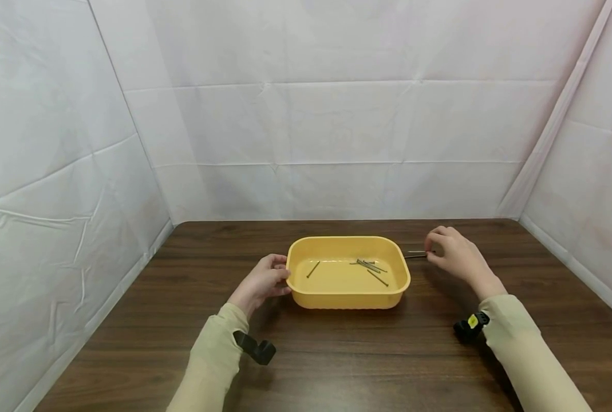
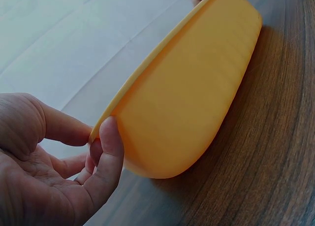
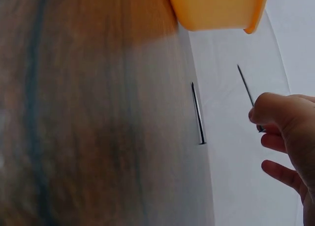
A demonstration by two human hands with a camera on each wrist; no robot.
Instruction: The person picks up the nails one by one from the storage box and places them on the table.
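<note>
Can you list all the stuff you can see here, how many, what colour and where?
tray: one, yellow, middle of the table, left end touched by the left hand
nails in tray: about five, dark grey, lying loose on the tray floor
nail on table: one, dark grey, lying right of the tray
held nail: one, dark grey, pinched above the table right of the tray
table: one, dark brown wood
backdrop: white sheets, behind and at both sides
left hand: one, fingers on the tray's left rim
right hand: one, pinching the held nail
sleeves: two, pale green
</note>
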